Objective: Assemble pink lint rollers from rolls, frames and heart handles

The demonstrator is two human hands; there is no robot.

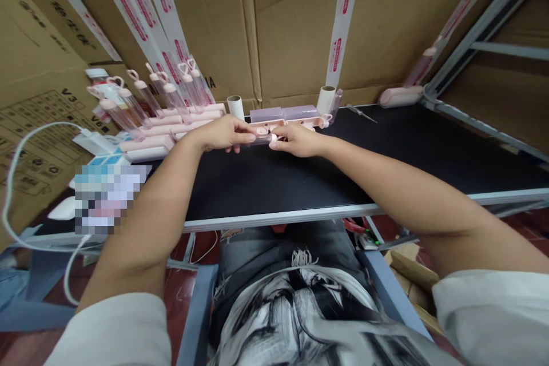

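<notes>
Before the lilac panels [300, 112], left hand [229, 132] pinches a clear tube [259, 141], right hand [295, 140] its pink cap [273, 140]. Judged best: keep both coaxial.

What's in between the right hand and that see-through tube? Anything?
Nothing visible: the right hand touches the pink end of the see-through tube, and the left hand holds its other end. Pink cases lie beyond the tube.
</notes>
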